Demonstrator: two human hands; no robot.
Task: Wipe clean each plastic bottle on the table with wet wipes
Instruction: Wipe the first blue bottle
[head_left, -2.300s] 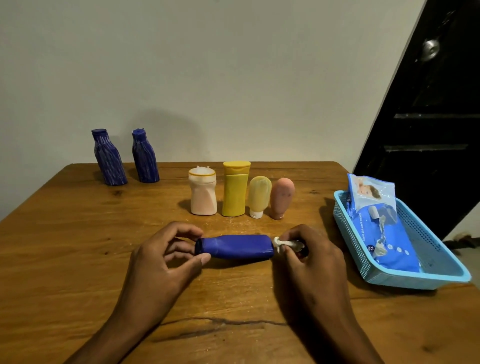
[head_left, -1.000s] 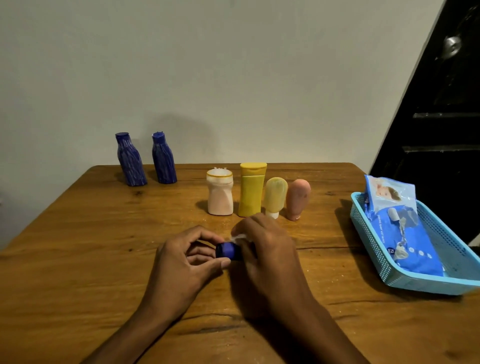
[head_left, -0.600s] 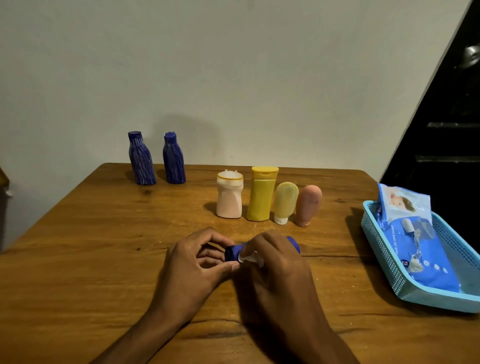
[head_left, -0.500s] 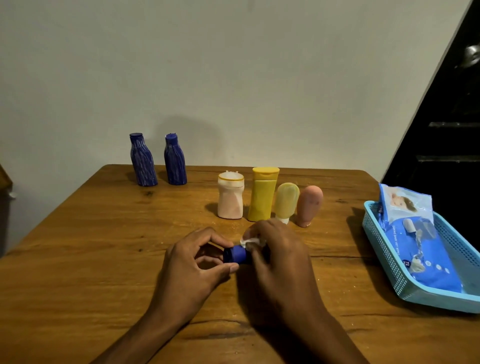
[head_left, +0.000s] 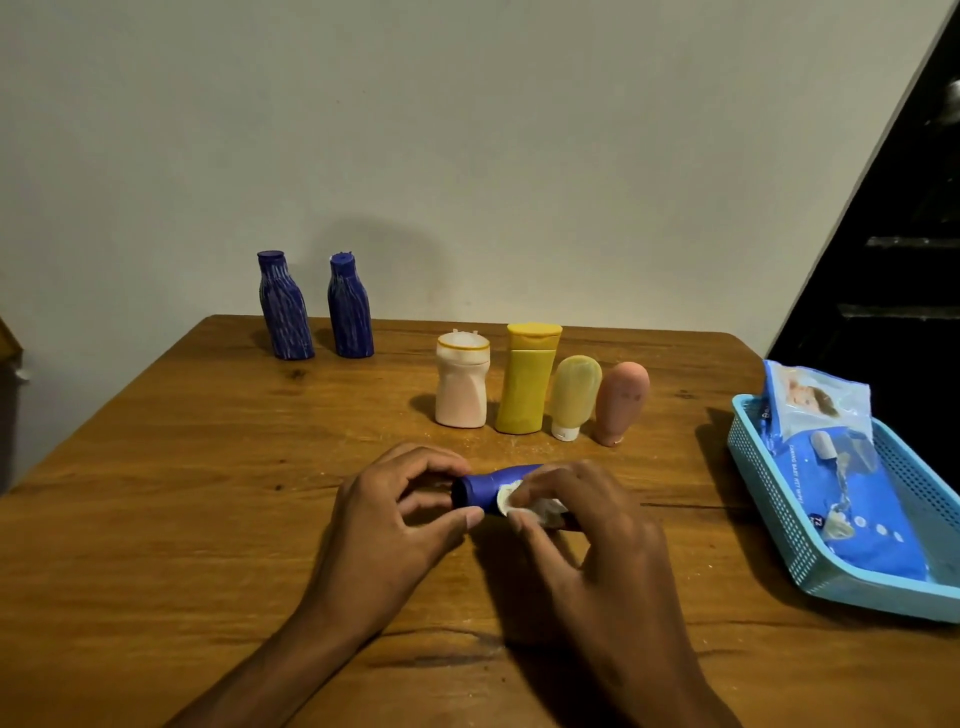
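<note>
Wooden table (head_left: 182, 467), grain visible, against wall. Far left: two dark blue bottles (head_left: 284, 306) (head_left: 350, 306) upright, side by side. Centre row, close together: white bottle (head_left: 462, 387), yellow bottle (head_left: 527, 379), pale yellow tube (head_left: 573, 397), pink tube (head_left: 621, 402). Right edge: light blue basket (head_left: 769, 499).

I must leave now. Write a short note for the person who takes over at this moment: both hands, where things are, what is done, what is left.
Left hand: holds the cap end of the blue bottle, which lies on its side on the table.
Right hand: pinches a wet wipe against that bottle.
Behind: two striped blue bottles, a white bottle, a yellow bottle, a pale yellow tube, a pink tube, all upright.
Wipe pack lies in the blue basket, right.
Done: cannot tell which are clean.
Left: finish this bottle, then the rest.
</note>
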